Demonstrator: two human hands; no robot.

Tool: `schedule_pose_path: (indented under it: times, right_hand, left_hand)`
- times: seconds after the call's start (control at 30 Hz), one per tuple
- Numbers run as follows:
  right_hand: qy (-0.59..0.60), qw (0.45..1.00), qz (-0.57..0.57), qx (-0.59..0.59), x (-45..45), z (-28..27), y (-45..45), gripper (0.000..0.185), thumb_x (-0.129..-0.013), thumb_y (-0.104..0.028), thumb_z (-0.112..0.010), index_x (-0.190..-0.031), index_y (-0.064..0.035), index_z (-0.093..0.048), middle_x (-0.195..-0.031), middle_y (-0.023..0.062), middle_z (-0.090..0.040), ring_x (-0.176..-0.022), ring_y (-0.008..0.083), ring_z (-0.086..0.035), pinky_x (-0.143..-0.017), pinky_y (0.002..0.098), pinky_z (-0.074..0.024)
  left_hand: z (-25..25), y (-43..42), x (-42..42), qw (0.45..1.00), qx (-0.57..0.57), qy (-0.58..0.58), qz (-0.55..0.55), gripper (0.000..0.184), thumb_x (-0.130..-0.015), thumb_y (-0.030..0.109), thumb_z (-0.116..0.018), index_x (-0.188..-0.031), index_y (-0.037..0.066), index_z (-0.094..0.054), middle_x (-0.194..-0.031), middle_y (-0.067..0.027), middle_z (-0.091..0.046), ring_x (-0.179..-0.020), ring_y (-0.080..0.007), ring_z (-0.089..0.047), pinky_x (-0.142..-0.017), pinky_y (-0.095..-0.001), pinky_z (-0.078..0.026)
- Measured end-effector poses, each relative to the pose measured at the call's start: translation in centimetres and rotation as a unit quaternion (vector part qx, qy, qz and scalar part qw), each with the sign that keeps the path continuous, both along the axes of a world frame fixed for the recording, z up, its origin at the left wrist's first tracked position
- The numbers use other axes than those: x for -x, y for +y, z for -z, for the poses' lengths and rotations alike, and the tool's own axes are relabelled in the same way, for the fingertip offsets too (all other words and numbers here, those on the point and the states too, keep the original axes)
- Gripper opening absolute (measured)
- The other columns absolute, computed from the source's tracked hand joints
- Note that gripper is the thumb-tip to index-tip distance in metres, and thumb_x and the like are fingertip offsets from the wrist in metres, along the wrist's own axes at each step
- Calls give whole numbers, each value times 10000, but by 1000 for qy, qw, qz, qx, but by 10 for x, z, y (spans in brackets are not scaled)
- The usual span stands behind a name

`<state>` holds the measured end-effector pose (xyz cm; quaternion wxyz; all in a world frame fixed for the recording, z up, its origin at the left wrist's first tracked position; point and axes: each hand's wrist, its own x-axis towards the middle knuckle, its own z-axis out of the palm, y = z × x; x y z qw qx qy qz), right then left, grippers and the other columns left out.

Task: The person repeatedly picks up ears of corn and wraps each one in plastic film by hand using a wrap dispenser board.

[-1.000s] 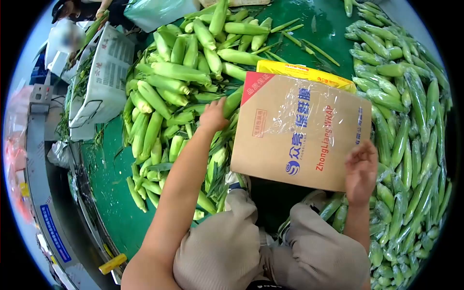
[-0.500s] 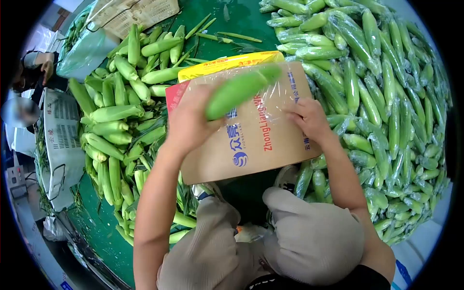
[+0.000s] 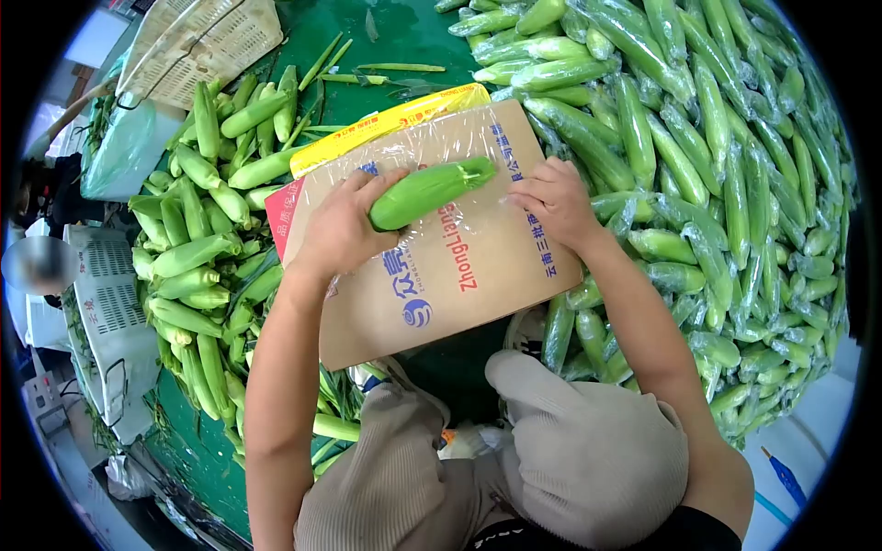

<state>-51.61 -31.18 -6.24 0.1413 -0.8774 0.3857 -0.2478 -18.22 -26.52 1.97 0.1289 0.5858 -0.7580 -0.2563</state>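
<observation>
A green ear of corn in its husk (image 3: pixel 427 193) lies over the cardboard box (image 3: pixel 377 312), with my left hand (image 3: pixel 347 220) closed around its thick end. At the box's right edge, my right hand (image 3: pixel 559 204) is closed, its fingertips pinched at the clear plastic film (image 3: pixel 501 151) that covers part of the box top. Behind the box shows a yellow printed package (image 3: pixel 390 124). Unwrapped corn (image 3: pixel 197 253) is heaped to the left. On the right rises a big pile of film-wrapped corn (image 3: pixel 680 165).
A white crate (image 3: pixel 103 285) stands at the left, with another person partly visible beside it. A beige basket (image 3: pixel 197 50) and a green plastic bag (image 3: pixel 129 151) are at the upper left. Loose stalks (image 3: pixel 400 67) lie on the green surface behind the package.
My left hand has taken an ear of corn from the left heap and brought it over the box. My right hand has closed at the box's right edge. The view has shifted right.
</observation>
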Motion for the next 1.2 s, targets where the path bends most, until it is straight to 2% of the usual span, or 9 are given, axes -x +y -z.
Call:
schedule_pose_path:
  times: [0.3,0.43,0.47,0.53,0.6,0.73,0.9,1.07,1.2]
  right_hand:
    - [-292,945,121,-83,-50,-29,10,164,-931,-112,-689,-1087,-62,-695,-883,117,-683,-877,305,-658,-848,405,-527]
    - [-36,998,-4,53,-104,-4,-4,426,-865,-325,-778,-1187,-74,-660,-993,95,-671,-988,280,-648,-901,410,-511]
    - [5,996,-7,89,-110,-13,-1,502,-830,-381,-798,-1205,-81,-652,-1027,89,-662,-1018,275,-639,-902,416,-504]
    - [79,991,-20,102,-115,-15,-3,699,-707,-529,-836,-1220,-96,-641,-1123,68,-625,-1096,267,-599,-901,426,-483]
    - [88,993,-32,74,-115,-11,-11,691,-713,-534,-830,-1211,-94,-642,-1086,72,-622,-1071,270,-602,-887,422,-485]
    - [56,996,-19,71,-114,-8,-13,680,-724,-521,-829,-1219,-94,-642,-1050,84,-614,-1032,283,-602,-887,424,-494]
    - [60,996,2,58,-116,-12,-10,684,-748,-469,-841,-1272,-86,-625,-1059,103,-609,-1052,307,-593,-909,433,-506]
    - [131,991,-5,-1,-90,-25,-2,737,-747,-434,-856,-1328,-65,-594,-1132,134,-606,-1091,339,-582,-943,440,-503]
    - [116,993,1,-21,-90,-27,4,745,-747,-424,-861,-1341,-66,-589,-1178,154,-606,-1118,360,-578,-965,453,-495]
  left_hand:
    - [-10,-8,-5,995,-17,-84,53,842,-710,201,-845,-1490,303,-544,-1215,-143,-586,-1142,-390,-594,-1006,-462,-498]
    - [2,-24,-19,994,-41,7,100,887,-693,229,-868,-1509,304,-530,-1205,-159,-584,-1125,-378,-597,-992,-462,-500]
    - [7,-22,-21,996,9,19,87,777,-691,194,-869,-1418,178,-594,-1204,-156,-610,-1102,-342,-624,-980,-430,-510]
    - [23,-7,-40,988,42,113,-92,706,-674,178,-885,-1316,95,-605,-1197,-145,-625,-1103,-304,-636,-964,-409,-515]
    - [50,25,-58,923,147,198,-294,684,-614,207,-952,-1153,11,-581,-1189,-120,-637,-1081,-253,-631,-935,-371,-511]
    - [41,95,-69,978,139,-40,-152,1053,-550,393,-987,-1446,83,-530,-1074,-123,-582,-1051,-310,-549,-942,-423,-444]
    - [77,90,-68,933,245,-48,-258,213,-949,175,-725,-1133,69,-734,-846,-82,-676,-787,-184,-638,-777,-319,-488]
    - [69,123,-62,874,238,146,-398,117,-1000,52,-624,-1110,14,-639,-935,-117,-723,-801,-197,-684,-705,-317,-534]
    - [39,127,-42,959,192,-56,-199,494,-769,345,-871,-1163,119,-678,-1086,-92,-682,-1006,-304,-610,-885,-433,-451]
